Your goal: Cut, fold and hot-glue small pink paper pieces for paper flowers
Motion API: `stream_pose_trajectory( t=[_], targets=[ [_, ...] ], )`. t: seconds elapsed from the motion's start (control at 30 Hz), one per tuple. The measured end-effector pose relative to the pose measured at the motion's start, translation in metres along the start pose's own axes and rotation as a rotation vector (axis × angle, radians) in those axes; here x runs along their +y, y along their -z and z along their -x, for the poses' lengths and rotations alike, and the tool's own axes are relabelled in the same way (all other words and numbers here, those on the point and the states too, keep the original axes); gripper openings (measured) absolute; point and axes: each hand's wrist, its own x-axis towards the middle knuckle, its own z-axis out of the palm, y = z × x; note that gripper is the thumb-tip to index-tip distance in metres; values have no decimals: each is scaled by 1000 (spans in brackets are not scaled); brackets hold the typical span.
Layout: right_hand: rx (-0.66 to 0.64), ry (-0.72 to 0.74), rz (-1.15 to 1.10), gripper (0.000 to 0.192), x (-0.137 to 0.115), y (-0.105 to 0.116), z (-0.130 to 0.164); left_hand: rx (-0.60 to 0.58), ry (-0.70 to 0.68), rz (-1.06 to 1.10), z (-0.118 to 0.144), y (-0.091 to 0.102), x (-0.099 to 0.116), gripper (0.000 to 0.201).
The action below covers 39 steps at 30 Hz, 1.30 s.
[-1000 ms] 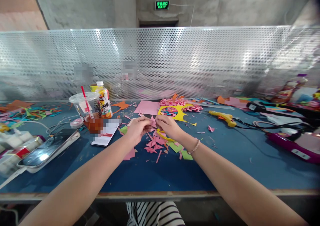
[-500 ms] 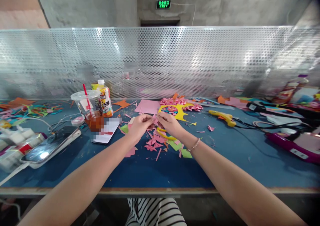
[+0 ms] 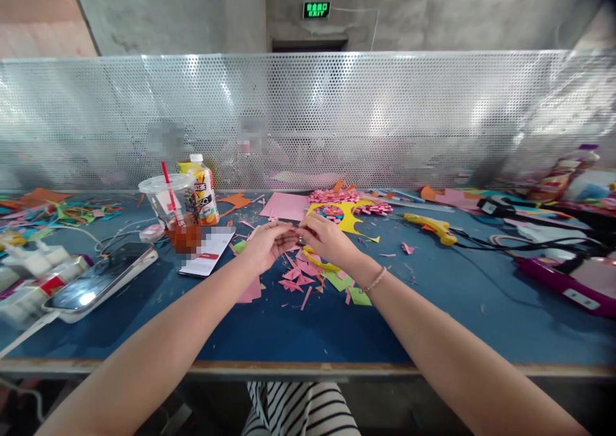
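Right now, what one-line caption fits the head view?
Both hands, left hand and right hand, pinch a small pink paper piece above scraps on a blue table.

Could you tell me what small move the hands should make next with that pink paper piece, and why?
Probably press the fold flat. Both hands, left hand and right hand, pinch a small pink piece between their fingertips just above the table, over a heap of similar pink scraps; its exact shape is too small to tell.

Blue table (image 3: 481, 320), perforated metal screen (image 3: 385, 115), concrete wall (image 3: 433, 12) behind
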Motion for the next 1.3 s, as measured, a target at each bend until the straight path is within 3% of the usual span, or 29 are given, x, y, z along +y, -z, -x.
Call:
stream_pose_trajectory(
  t=[0.17,0.33,0.47,0.67,0.83,1.07,1.3],
  targets=[
    [105,-178,-115,11,6,-7,-2,33,-58,-171,0,-1,0,16],
    [-14,-333,-350,8,8,-14,-4,75,-140,-448,-1,-1,-5,21],
    [-47,-428,-509,10,8,-15,-4,96,-211,-515,-7,3,-11,28],
    [-10,-428,-467,11,8,-15,-3,137,-198,-421,-11,8,-12,28],
    [-31,-417,-415,10,10,-18,-1,65,-175,-356,-6,4,-8,17],
    [29,-332,-160,11,10,-15,-1,34,-126,-311,1,-4,-6,14],
    [-28,-376,-379,11,3,-12,-4,109,-145,-389,-4,4,-8,14]
  ],
)
